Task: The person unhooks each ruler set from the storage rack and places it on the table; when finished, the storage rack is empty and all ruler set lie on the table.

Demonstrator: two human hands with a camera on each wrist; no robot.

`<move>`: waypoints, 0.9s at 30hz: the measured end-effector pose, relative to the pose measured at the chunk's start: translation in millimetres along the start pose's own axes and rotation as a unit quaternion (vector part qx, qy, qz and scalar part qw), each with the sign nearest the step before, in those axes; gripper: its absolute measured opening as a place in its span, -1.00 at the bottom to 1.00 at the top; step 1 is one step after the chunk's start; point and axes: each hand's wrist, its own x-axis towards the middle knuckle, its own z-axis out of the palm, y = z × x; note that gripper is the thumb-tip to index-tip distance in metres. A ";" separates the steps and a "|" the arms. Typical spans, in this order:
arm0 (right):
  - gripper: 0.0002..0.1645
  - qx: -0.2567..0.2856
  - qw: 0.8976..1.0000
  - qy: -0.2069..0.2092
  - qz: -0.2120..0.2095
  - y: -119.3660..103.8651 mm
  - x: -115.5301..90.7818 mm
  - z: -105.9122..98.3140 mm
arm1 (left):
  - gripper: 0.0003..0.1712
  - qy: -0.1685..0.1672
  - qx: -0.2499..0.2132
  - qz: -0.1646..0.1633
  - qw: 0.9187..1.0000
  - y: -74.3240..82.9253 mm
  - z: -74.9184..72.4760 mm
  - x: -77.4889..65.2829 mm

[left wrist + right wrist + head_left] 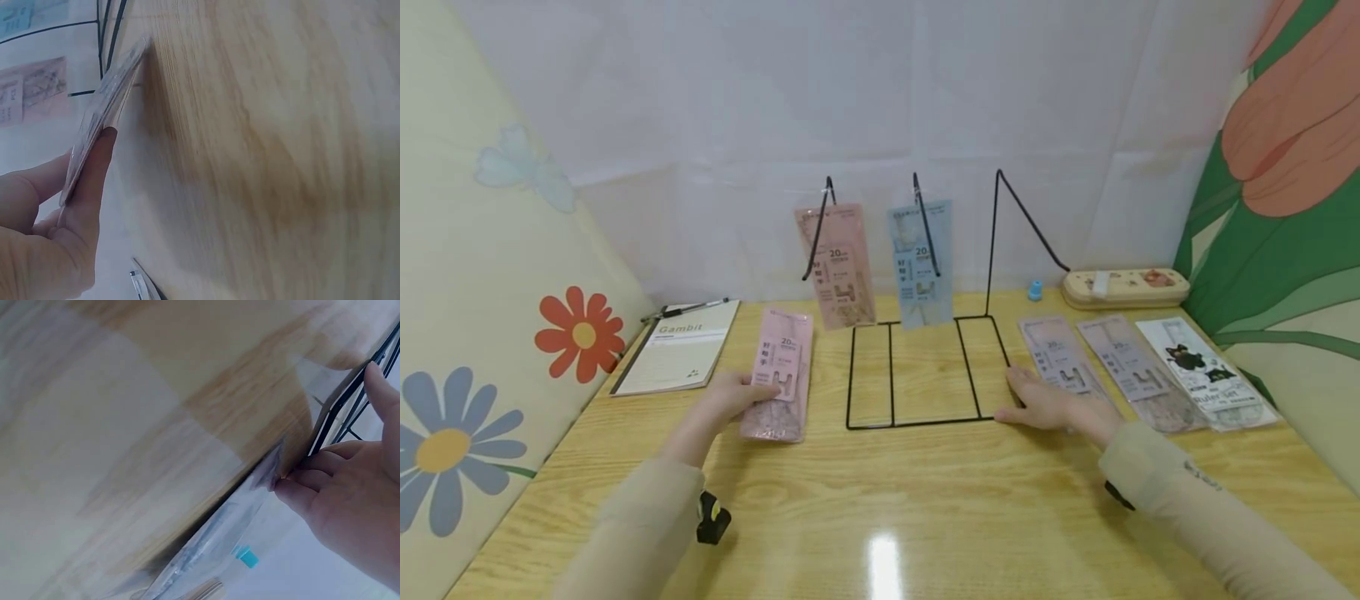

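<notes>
My left hand point(737, 397) pinches a pink ruler-set packet point(775, 417) between thumb and fingers. In the left wrist view, that packet point(103, 112) is tilted and seen nearly edge-on. The black wire rack point(917, 425) stands centrally on the table. On its left arm hangs another pink packet point(842, 287), and a blue packet point(921, 275) hangs from the middle arm. My right hand point(1041, 404) rests against the rack's base at its front right corner. In the right wrist view, the extended thumb point(378, 387) touches the wire frame, with the other fingers apart from it.
Two pinkish packets point(1052, 350) point(1138, 375) and a white ruler-set packet point(1210, 375) lie at the right. Behind them are a cream pencil case point(1123, 287) and a small blue cap-like piece point(1035, 290). A notebook point(677, 354) with a pen point(685, 309) lies at the left.
</notes>
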 end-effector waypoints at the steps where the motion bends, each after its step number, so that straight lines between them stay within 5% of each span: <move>1: 0.06 0.001 1.000 -0.001 0.001 -0.3 -0.2 0.2 | -0.56 -0.002 -0.002 -0.007 1.000 1.4 1.4 2.0; 6: 0.06 0.004 1.000 -0.005 0.007 -1.3 -1.1 0.5 | -0.62 0.003 0.009 -0.040 0.999 5.4 5.4 6.9; 11: 0.08 0.002 1.000 -0.001 0.006 -1.9 -2.2 -0.4 | -0.62 0.016 0.023 -0.038 0.999 7.2 6.4 8.1; 16: 0.07 0.000 1.000 0.000 0.004 -0.6 -1.0 0.0 | -0.64 0.053 0.111 -0.021 0.992 12.1 6.6 7.7; 21: 0.06 0.005 1.000 -0.001 0.000 -0.6 -1.2 0.1 | -0.23 0.094 0.188 0.031 0.977 22.9 5.9 5.3; 27: 0.07 0.010 1.000 -0.001 0.001 -0.8 -2.1 -0.3 | 0.06 0.093 0.148 0.121 0.977 35.1 4.7 10.4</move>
